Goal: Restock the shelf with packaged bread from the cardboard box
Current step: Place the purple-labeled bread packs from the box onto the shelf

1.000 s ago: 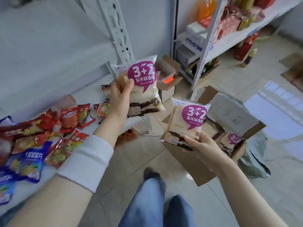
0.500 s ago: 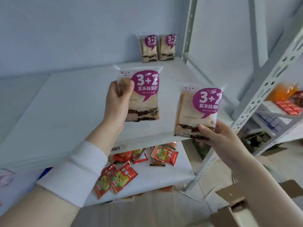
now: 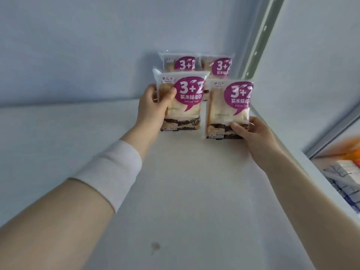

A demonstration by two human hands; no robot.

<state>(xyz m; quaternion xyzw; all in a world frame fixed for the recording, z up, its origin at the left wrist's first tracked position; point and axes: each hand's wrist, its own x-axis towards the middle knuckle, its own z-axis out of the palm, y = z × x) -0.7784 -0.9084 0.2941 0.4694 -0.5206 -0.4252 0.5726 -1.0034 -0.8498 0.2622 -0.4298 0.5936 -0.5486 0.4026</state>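
Note:
My left hand (image 3: 153, 108) grips a bread packet (image 3: 187, 106) by its left edge, upright over the white shelf (image 3: 175, 191). My right hand (image 3: 251, 133) holds a second bread packet (image 3: 226, 112) by its lower right corner, just to the right of the first. Both packets are clear with a purple "3+2" label. Two more bread packets (image 3: 179, 62) (image 3: 220, 68) stand upright against the back wall, right behind the held ones and partly hidden by them. The cardboard box is out of view.
A perforated metal upright (image 3: 259, 39) stands at the shelf's back right corner. At the right edge, a neighbouring shelf carries white-and-blue packs (image 3: 344, 176) and something orange (image 3: 350, 151). A small dark spot (image 3: 155, 246) marks the shelf near me.
The view has swung up from the floor and box to the shelf. Both hands have carried their packets forward, close to the two packets at the back wall.

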